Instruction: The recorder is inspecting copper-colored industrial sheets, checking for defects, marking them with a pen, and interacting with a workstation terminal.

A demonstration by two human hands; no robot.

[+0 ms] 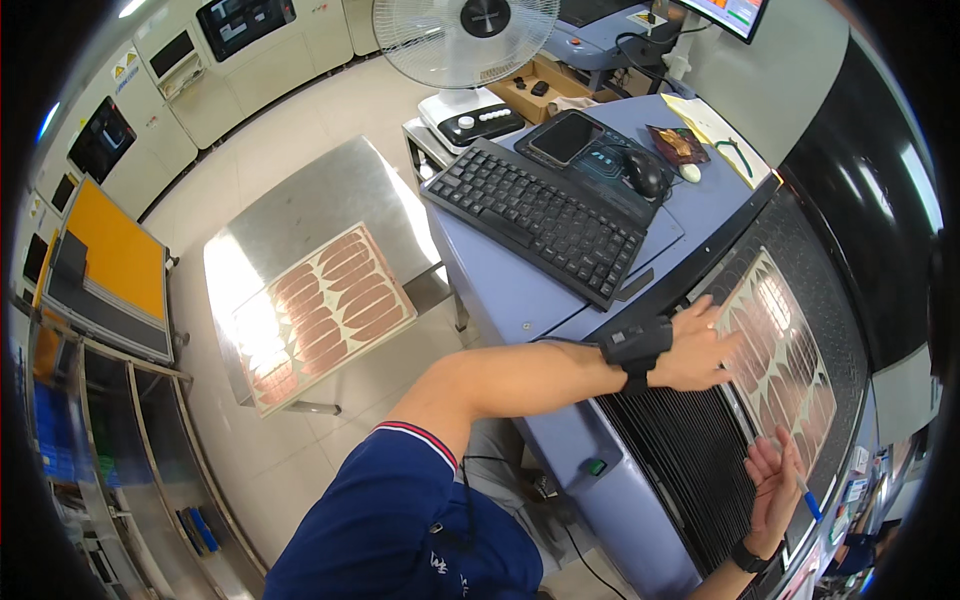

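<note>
A flat, cream-edged sheet with rows of copper-coloured leaf shapes (775, 345), like a circuit board panel, lies on the dark bed (835, 300) of a machine at my right. My left hand (695, 348) has its fingers spread at the panel's near long edge; a black band wraps that wrist. By the panel's lower end is my right hand (772, 485), palm partly turned up, fingertips at the edge. A pen with a blue end (809, 500) sticks out from this hand, tucked among the fingers. Whether either hand presses on the panel I cannot tell.
A similar panel (335, 300) lies on a steel table (290, 205) at the left. The blue-grey machine top carries a keyboard (540, 215), a mouse (645, 172) and a small packet (677, 145). Behind stands a fan (465, 40). Black ribbed slats (675, 460) border the bed.
</note>
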